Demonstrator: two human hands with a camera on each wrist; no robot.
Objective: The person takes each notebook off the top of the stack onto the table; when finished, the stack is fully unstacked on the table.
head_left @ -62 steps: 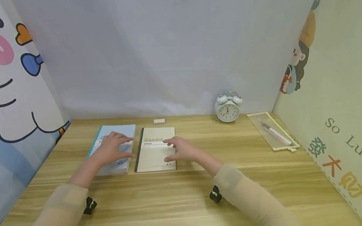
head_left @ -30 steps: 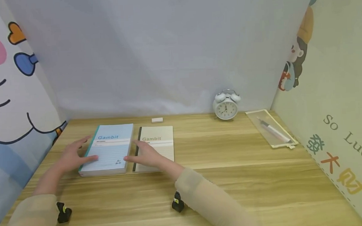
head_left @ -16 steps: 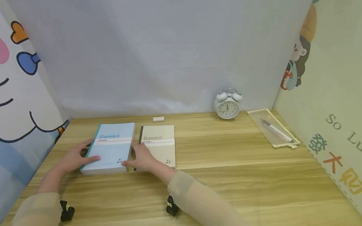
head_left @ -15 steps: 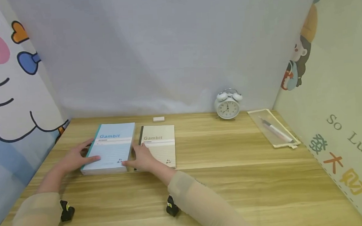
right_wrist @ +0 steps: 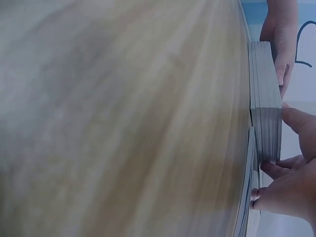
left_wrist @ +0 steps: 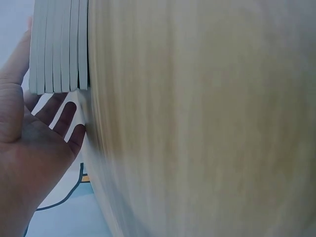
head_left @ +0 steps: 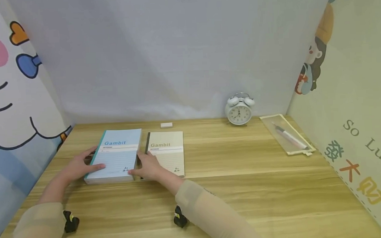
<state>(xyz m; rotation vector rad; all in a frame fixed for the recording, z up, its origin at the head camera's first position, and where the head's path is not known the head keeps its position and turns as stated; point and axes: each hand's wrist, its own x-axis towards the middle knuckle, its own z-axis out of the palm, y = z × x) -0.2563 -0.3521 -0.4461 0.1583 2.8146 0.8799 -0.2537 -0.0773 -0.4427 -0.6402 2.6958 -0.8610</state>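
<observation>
A stack of several notebooks [head_left: 118, 156] with a light blue "Gambit" cover on top lies flat at the left of the desk. My left hand [head_left: 77, 168] holds its left side, thumb on the cover and fingers at the teal spine. On the opposite side, my right hand [head_left: 149, 167] grips the stack near its front right corner, over the left edge of a cream Gambit notebook [head_left: 168, 157]. The right wrist view shows the right hand's thumb [right_wrist: 295, 118] and a finger touching the stack's edges. Page edges of the stack [left_wrist: 59, 47] appear beside the left palm.
A white eraser [head_left: 166, 125] lies behind the cream notebook. A white twin-bell alarm clock [head_left: 239, 113] stands at the back right, near a clear zip pouch [head_left: 285, 134] with a pen inside. Printed cloth walls surround the wooden desk [head_left: 244, 191].
Both hands have shifted left: the left from above the blue stack to its left side, the right from the cream notebook to the stack's right side. Over the last half second they barely move.
</observation>
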